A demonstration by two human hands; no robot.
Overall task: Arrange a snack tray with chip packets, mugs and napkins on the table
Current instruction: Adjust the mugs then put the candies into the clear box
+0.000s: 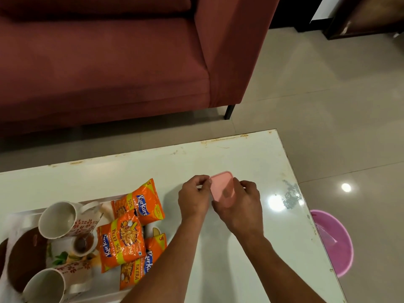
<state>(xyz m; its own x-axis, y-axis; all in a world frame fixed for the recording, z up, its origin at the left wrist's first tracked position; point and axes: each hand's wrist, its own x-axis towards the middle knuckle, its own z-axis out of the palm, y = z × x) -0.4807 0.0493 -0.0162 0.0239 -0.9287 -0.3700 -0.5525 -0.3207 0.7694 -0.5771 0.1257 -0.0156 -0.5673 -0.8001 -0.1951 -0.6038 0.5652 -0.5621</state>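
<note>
Both hands hold a flat pink square piece (pixel 220 186), likely a folded napkin, just above the white table (pixel 240 248). My left hand (pixel 193 199) pinches its left edge; my right hand (pixel 242 204) grips its right and near side. To the left, three orange chip packets (pixel 122 239) lie overlapping on a printed tray (pixel 24 221). Two white floral mugs lie on their sides on the tray, one farther (pixel 60 219) and one nearer (pixel 47 285). A small glass (pixel 82 243) stands between them.
A maroon sofa (pixel 109 62) stands beyond the table's far edge. A pink plastic tub (pixel 334 241) sits on the tiled floor by the table's right edge. A dark round patch (pixel 26 259) shows on the tray's left part.
</note>
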